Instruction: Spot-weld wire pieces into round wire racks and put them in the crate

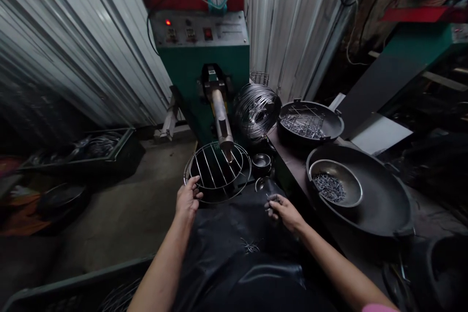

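Note:
My left hand [187,199] grips the near left rim of a round wire rack [218,171] that lies under the metal arm [221,122] of a green machine [200,53]. My right hand [283,209] is closed in a pinch on a few small metal pins, just right of the rack and above a black apron [237,248] over my lap. Several loose pins [250,245] lie on the apron.
A wire coil [256,109] hangs right of the machine arm. A black pan [380,204] holds a steel bowl of pins [334,186]; another pan [310,124] behind it holds wire pieces. Crates with racks sit at left [91,151] and near bottom [84,290]. Corrugated metal walls stand behind.

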Motion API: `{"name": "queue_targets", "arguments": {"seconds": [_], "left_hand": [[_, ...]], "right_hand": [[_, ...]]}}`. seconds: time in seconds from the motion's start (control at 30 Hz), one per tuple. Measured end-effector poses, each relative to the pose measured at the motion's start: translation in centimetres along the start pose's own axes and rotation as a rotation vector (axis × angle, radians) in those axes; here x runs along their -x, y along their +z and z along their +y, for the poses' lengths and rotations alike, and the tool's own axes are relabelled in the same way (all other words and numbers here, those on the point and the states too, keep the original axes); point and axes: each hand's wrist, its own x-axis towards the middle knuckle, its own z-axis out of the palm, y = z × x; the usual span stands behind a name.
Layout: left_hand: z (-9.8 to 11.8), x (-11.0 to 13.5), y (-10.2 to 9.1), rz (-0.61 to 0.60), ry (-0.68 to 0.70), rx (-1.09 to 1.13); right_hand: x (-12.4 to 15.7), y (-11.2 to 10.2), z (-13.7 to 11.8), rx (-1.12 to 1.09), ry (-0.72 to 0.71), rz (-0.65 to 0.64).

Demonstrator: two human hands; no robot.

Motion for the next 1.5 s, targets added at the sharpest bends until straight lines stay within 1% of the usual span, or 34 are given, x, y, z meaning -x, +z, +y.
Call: {"name": "queue_targets", "arguments": {"seconds": [0.1, 0.2, 0.3, 0.4, 0.5, 0.57, 0.67, 0.73, 0.83, 0.9, 1.03, 1.1, 1.2, 1.33, 1.5], "left_hand": [[0.1, -0.3, 0.2, 0.014, 0.022, -0.011], [0.3, -0.5, 0.6, 0.028, 0.022, -0.012], [0.5, -0.8, 0.7, 0.026, 0.015, 0.002], [0.7, -1.3, 0.7, 0.033, 0.027, 0.019], [0.9, -1.8, 0.7, 0.034, 0.069, 0.007], [0.9, -2.1, 0.7, 0.022, 0.086, -0.002], [1.1, -2.4, 0.8, 0.018, 0.076, 0.014], [1.3, -2.4, 0.9, 0.013, 0.063, 0.030], [1.7, -2.5, 1.2, -0.022, 0.049, 0.046], [2.0, -2.6, 1.4, -0.034, 0.044, 0.044], [2.2, -2.9, 1.6, -0.018, 0.029, 0.045], [2.1, -3.0, 1.5, -0.007, 0.040, 0.031], [1.9, -3.2, 1.4, -0.009, 0.072, -0.003], [1.9, -3.2, 1.4, -0.022, 0.088, 0.008], [2.1, -3.1, 1.6, -0.020, 0.087, -0.004]], "right_hand": [[-1.3, 2.5, -2.1, -0.133, -0.117, -0.036], [-3.0, 5.4, -3.7, -0.157, -0.223, -0.081], [-4.8, 7.7, -4.3, -0.058, -0.302, -0.158], [-6.2, 9.0, -3.8, 0.126, -0.329, -0.209], [-7.1, 9.5, -3.1, 0.309, -0.332, -0.206], [-7.3, 9.6, -3.0, 0.374, -0.331, -0.185], [-7.2, 9.8, -3.4, 0.385, -0.329, -0.169], [-6.9, 9.9, -4.0, 0.393, -0.347, -0.190], [-6.6, 10.0, -5.2, 0.403, -0.438, -0.220], [-6.7, 10.1, -5.6, 0.381, -0.502, -0.204], [-7.4, 9.9, -5.3, 0.423, -0.541, -0.185], [-7.9, 9.8, -4.7, 0.470, -0.531, -0.187], [-8.3, 9.8, -4.0, 0.497, -0.474, -0.169], [-8.5, 9.9, -3.9, 0.460, -0.413, -0.131], [-8.1, 10.1, -4.1, 0.409, -0.379, -0.092]]}}
